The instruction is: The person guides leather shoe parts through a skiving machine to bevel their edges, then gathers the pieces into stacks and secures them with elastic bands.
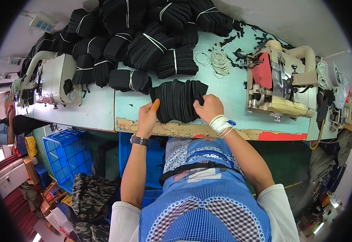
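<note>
A stack of black fabric pieces stands on edge near the front of the pale table, with no band around it that I can see. My left hand, an orange cover on its thumb, is closed on the stack's left end. At the right end my right hand grips the outer pieces between thumb and fingers. Several white elastic bands circle my right wrist. Just behind the stack lies a banded black bundle, and beyond it other black fabric bundles are heaped, many with white bands.
Loose white bands lie on the table behind my right hand. Sewing machines stand at the right and left. Black scraps litter the back right. A blue crate is on the floor at left, and another person is farther off.
</note>
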Available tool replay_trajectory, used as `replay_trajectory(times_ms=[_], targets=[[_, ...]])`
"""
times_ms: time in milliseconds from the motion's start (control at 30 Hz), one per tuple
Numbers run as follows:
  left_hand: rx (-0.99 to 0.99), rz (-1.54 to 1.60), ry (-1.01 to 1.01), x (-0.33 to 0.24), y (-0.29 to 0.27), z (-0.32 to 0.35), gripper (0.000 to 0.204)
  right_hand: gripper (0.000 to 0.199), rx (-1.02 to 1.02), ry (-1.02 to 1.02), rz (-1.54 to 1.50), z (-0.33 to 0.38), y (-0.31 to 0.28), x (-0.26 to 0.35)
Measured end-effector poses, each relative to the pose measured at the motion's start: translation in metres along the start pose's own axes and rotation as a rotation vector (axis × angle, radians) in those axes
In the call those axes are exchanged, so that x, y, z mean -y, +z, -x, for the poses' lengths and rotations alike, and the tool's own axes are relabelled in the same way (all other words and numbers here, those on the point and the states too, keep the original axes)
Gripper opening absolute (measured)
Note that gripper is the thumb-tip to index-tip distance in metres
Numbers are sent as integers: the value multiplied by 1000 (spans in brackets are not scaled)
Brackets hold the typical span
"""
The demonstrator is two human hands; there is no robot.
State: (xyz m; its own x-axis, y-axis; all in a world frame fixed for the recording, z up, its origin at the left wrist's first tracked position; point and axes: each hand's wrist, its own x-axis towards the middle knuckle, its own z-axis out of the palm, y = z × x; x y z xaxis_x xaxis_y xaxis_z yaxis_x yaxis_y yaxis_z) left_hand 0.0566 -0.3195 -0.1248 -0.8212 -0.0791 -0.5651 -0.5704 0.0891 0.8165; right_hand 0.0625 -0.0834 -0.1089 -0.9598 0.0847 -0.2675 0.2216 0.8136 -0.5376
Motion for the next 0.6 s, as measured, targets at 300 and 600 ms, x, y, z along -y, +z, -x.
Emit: replay_trajectory(times_ms=[300,600], targets=[[-514,-543,602,-29,-4,52,18,25,13,-32,165,-4,-2,7],[460,580,-158,-8,66,51,61,40,206,-248,-310,53,-37,39]])
